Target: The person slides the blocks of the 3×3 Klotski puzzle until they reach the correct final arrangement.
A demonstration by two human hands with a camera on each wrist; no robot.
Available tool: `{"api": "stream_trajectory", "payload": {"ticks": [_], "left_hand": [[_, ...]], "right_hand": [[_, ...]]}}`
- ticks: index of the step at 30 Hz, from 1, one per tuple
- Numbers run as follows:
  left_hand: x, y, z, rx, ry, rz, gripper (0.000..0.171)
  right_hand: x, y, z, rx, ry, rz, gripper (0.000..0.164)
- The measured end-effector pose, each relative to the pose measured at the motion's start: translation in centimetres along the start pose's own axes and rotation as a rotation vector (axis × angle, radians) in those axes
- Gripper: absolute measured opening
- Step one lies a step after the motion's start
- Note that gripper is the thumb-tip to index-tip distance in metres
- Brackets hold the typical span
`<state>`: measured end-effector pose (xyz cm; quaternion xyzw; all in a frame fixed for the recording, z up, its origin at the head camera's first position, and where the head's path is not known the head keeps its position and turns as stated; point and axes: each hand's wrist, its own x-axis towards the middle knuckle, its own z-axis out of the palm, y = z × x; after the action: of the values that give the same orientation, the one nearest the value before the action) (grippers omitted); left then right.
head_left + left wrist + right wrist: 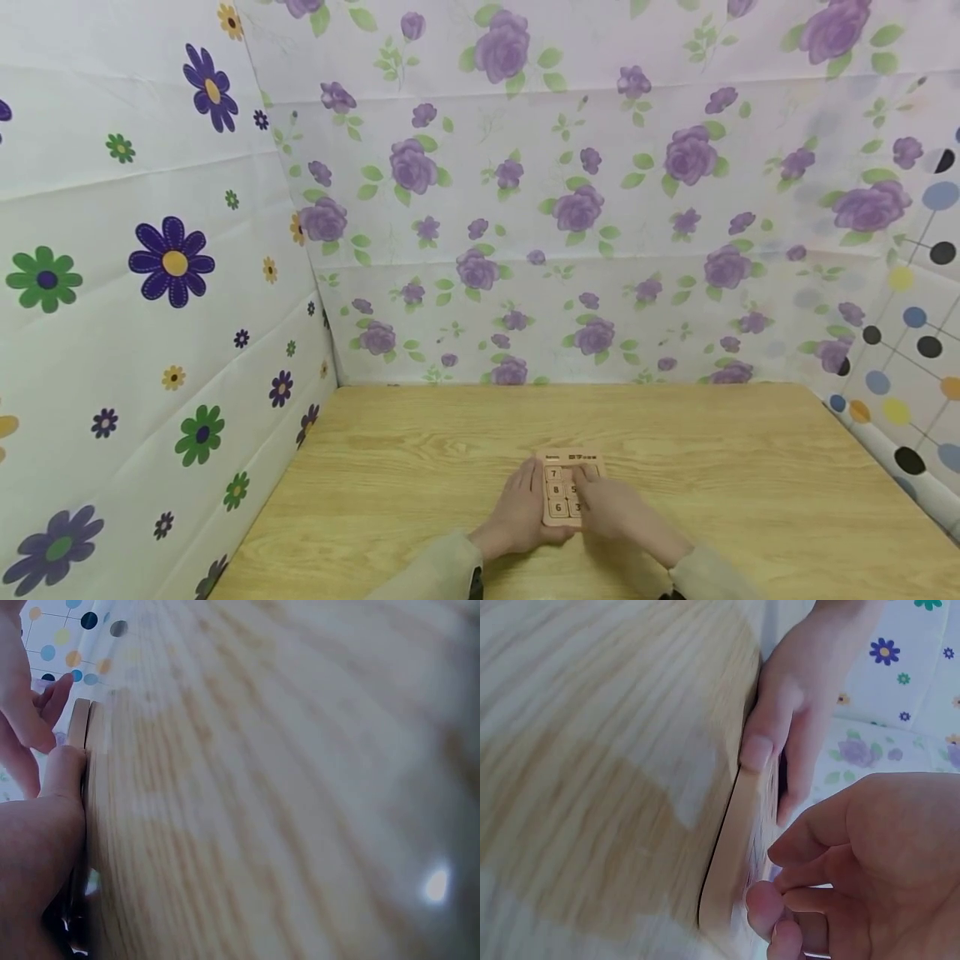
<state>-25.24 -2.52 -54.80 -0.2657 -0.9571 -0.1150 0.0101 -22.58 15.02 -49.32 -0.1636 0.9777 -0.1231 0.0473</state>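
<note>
A wooden number slide puzzle [555, 456] lies flat on the table, its square tiles marked 7, 8, 6, 5 and 3 in the head view. Along its left side lie the fingers of my left hand [517, 512], while the thumb bears on the near edge, so the hand holds the frame at that corner. My right hand [611, 504] reaches over the puzzle's right half, fingertips at the upper tiles, and hides the tiles beneath. In the right wrist view, the right fingers [763, 904] bend loosely close over the tile face, and the left thumb [757, 750] presses the frame's side.
The light wood-grain table [420, 433] extends around the puzzle. White cloths with printed patterns enclose it: large daisies on the left cloth [112, 333], purple roses on the back cloth [525, 183], coloured dots on the right cloth [892, 358].
</note>
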Motion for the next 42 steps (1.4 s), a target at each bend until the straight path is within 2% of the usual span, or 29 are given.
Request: {"api": "stream_trajectory", "payload": {"ticks": [5,8,14,28,34,42], "left_hand": [[0.0,-0.1,0.0,0.017,-0.005,-0.010,0.117],[-0.1,-0.1,0.0,0.017,0.004,-0.009,0.117],[-0.2,0.0,-0.1,0.010,0.000,-0.007,0.117],[0.0,-0.1,0.0,0.011,-0.010,-0.016,0.118],[0.1,-0.1,0.2,0.015,-0.018,-0.024,0.116],[0.0,0.1,-0.2,0.024,-0.027,-0.016,0.114]], "right_hand": [[-0.5,0.5,-0.5,-0.022,0.003,0.046,0.070],[-0.6,0.6,-0.6,-0.033,-0.008,0.051,0.060],[-0.6,0.6,-0.4,-0.037,-0.015,0.063,0.055],[-0.2,-0.1,0.2,-0.064,0.004,0.045,0.056],[0.0,-0.7,0.5,-0.061,-0.018,0.062,0.058],[0.2,-1.0,0.9,-0.054,-0.048,0.057,0.057]]}}
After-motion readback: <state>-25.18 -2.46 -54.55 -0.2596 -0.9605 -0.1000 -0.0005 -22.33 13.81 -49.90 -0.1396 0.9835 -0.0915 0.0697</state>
